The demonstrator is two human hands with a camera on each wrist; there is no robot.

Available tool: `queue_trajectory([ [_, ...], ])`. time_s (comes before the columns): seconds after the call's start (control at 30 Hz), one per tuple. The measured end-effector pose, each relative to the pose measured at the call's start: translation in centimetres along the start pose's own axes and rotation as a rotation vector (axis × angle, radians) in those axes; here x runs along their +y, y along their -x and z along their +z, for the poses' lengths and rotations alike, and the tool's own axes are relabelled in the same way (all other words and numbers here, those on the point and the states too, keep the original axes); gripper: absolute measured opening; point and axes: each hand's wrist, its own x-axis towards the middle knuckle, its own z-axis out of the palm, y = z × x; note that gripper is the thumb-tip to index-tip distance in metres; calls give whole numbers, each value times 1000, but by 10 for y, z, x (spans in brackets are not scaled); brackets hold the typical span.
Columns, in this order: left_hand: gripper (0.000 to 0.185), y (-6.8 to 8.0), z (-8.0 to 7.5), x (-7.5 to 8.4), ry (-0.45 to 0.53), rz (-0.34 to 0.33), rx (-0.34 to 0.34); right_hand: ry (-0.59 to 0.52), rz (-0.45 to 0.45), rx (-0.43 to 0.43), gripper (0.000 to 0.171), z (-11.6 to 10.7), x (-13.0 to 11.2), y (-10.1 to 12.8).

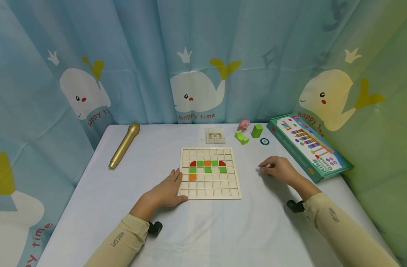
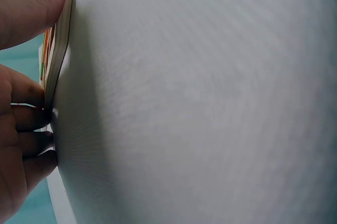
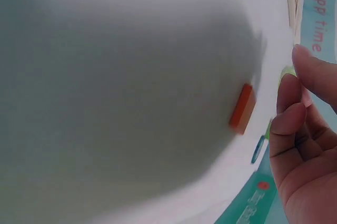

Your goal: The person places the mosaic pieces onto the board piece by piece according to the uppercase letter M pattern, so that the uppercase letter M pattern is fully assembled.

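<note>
A pale wooden grid board [image 1: 217,187] lies mid-table with red, green and orange pieces set in its upper cells. My left hand [image 1: 168,190] rests flat along its left edge, thumb at the near left corner; in the left wrist view the thumb [image 2: 37,13] lies against the board's side [image 2: 60,50]. To the right of the board, my right hand [image 1: 279,170] hovers over the table, fingers loosely bent and holding nothing. In the right wrist view an orange block [image 3: 242,109] lies on the white cloth near the fingertips of this hand [image 3: 310,145]; the hand hides it in the head view.
A small pattern card [image 1: 215,135] lies behind the board. Right of it are a pink figurine [image 1: 244,125], a green arch block [image 1: 241,137], a green block [image 1: 257,131] and a dark round disc [image 1: 264,141]. A game box [image 1: 307,144] stands far right, a gold microphone [image 1: 124,145] left.
</note>
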Motion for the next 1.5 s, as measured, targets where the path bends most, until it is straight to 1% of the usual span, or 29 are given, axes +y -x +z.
queue_trajectory([
  [0.3, 95, 1, 0, 0, 7, -4, 0, 34, -3, 27, 17, -5, 15, 9],
  [0.47, 94, 1, -1, 2, 14, 1, 2, 29, 44, 12, 23, -5, 22, 11],
  [0.6, 94, 2, -1, 1, 12, 5, 1, 29, 102, -3, 25, -4, 22, 12],
  [0.7, 94, 2, -1, 1, 11, 6, 2, 29, 120, -9, 26, -4, 22, 13],
  [0.83, 94, 2, -1, 1, 20, 7, 1, 37, 112, -6, 24, -3, 24, 11],
  [1.03, 93, 3, -2, 1, 14, 20, 7, 30, 99, -6, 16, -2, 26, 10],
  [1.5, 93, 2, -1, 1, 16, 20, 8, -30, 101, -13, 13, -6, 23, 11],
])
